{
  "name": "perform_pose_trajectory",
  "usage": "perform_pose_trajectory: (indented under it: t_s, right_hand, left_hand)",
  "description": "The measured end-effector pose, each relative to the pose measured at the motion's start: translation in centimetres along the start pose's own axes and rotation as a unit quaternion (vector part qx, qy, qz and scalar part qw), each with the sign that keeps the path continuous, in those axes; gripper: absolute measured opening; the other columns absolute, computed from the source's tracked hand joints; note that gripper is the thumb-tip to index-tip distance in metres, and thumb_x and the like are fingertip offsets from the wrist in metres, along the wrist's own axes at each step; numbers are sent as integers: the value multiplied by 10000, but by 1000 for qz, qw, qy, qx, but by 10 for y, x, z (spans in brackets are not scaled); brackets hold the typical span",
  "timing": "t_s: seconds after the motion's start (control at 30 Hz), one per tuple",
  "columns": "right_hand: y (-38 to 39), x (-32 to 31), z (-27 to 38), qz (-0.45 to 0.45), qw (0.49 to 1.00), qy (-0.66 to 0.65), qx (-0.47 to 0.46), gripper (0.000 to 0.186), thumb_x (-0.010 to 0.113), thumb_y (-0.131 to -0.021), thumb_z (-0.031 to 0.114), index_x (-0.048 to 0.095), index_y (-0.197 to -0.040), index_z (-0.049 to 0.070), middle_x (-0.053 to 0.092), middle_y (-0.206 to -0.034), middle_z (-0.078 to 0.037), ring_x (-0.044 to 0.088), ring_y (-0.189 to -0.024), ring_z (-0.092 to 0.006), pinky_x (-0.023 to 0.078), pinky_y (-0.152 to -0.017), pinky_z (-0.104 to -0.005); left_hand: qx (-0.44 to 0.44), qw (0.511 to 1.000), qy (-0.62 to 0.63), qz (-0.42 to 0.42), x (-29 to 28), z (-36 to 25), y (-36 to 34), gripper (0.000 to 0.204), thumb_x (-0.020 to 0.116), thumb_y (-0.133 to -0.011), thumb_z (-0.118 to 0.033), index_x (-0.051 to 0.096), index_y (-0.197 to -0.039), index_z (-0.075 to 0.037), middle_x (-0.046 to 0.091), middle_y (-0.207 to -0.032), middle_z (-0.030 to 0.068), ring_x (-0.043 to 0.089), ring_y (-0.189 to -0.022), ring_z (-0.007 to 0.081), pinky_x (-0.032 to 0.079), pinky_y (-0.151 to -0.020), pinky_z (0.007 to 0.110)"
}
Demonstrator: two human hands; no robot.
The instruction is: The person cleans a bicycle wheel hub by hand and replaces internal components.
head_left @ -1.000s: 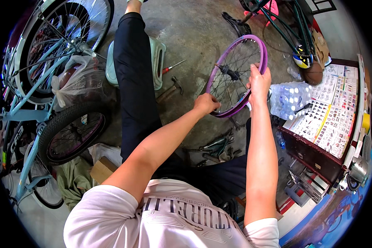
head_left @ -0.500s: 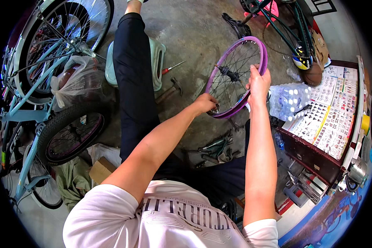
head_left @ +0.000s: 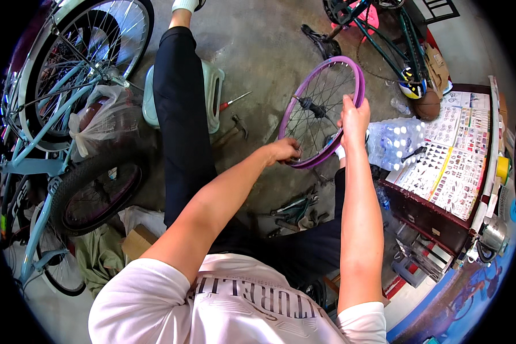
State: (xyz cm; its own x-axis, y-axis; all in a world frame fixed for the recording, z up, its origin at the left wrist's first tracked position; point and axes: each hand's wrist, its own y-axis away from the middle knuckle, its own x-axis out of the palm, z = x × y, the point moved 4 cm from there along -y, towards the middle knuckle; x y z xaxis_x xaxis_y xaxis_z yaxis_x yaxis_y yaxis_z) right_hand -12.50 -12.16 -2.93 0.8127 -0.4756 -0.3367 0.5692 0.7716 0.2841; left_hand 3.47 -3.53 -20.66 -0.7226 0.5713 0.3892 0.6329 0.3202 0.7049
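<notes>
A purple bicycle wheel rim laced with dark spokes [head_left: 358, 74] is held up tilted in front of me, with no tyre on it. At its centre is a black hub [head_left: 313, 108] with an axle sticking out. My right hand [head_left: 355, 120] is closed around the right side of the rim. At the lower left of the rim, my left hand [head_left: 284, 151] is closed in a pinch by the spoke ends. Whatever small thing its fingertips hold is too small to make out.
On the floor to the left lie a red-handled screwdriver [head_left: 235, 101] and a hammer [head_left: 232, 131], beside a pale green stool [head_left: 213, 94]. A fat black tyre on a wheel [head_left: 66, 198] leans by a blue bicycle. Bottled water [head_left: 393, 143] and a chart-covered cabinet [head_left: 458, 155] are right.
The wheel has shifted slightly left in view, along with both hands. My right hand keeps its hold on the rim, and the left stays at the rim's lower left.
</notes>
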Motion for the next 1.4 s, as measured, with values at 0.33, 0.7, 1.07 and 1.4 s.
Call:
perform_pose_trajectory:
  t_s: [0.33, 0.7, 1.07, 1.4]
  right_hand:
    - [7, -3, 2, 33, 999, 13, 21, 369, 712, -925, 274, 565, -1127, 2, 615, -890, -81, 602, -726, -170, 511, -607, -343]
    - [74, 1, -28, -27, 984, 109, -138, 317, 662, -916, 151, 533, -1162, -1, 684, -947, -178, 679, -875, -349, 514, -824, -430]
    - [62, -14, -27, -11, 985, 107, -133, 262, 652, -920, 132, 542, -1127, 15, 688, -876, -131, 686, -821, -286, 520, -792, -401]
    - [63, -14, -25, 22, 985, 106, -137, 292, 647, -935, 128, 544, -1186, 21, 686, -897, -110, 666, -745, -200, 520, -695, -356]
  left_hand:
    - [80, 928, -336, -138, 2, 17, -13, 451, 845, -831, -267, 722, -1175, -1, 723, -933, 152, 663, -723, 253, 519, -617, 395]
    - [-24, 962, -266, -53, 36, -40, 52, 254, 681, -805, -199, 731, -873, 41, 722, -740, 185, 620, -546, 228, 439, -479, 388]
    - [-32, 984, -177, -17, 47, -46, 47, 259, 652, -865, -164, 656, -987, 64, 676, -685, 150, 612, -506, 203, 401, -435, 363]
    - [15, 983, -173, -57, 57, -34, 45, 356, 681, -866, -237, 680, -999, 94, 733, -816, 175, 708, -653, 261, 521, -562, 407]
